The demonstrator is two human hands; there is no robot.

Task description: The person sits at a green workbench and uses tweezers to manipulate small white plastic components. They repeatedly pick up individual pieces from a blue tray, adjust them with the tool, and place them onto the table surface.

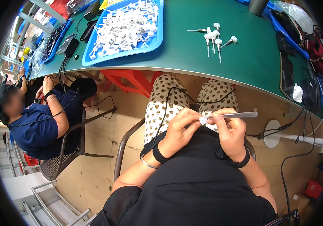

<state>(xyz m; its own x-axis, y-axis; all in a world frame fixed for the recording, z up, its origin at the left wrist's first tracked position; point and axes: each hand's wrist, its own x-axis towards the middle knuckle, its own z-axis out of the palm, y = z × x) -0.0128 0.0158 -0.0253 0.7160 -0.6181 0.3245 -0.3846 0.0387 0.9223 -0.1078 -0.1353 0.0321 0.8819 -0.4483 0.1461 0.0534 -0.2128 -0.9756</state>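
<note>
**Tweezers meet a small white part, held close over the lap**

A seated worker holds a small white plastic piece (203, 120) between the fingertips of the left hand (180, 130), fingers curled tight around it, while the right hand (231, 132) pinches a pair of metal tweezers (238, 115) whose tips point straight at that piece. Both hands are closed on what they hold; whether the tweezer tips themselves clasp anything cannot be told, as they are hidden where they meet the part. The piece sits at the very point where the two grips come together, just above the patterned trousers (161, 101) and well short of the green table (191, 52).

Judging by the pose, the step in hand is fine fitting or picking at the white piece with the tweezer tips. The next move would call for a steady left pinch and a small, exact push or pull from the right, with the tips kept square to the part so it does not slip out of the fingers.

Beyond the grip, ahead on the table, lie a few white-headed pins (214, 37), and farther off to the left a blue tray (154, 44) heaped with more white parts. Off to the far left, another person in a dark blue top (37, 128) sits at the same table.
</note>
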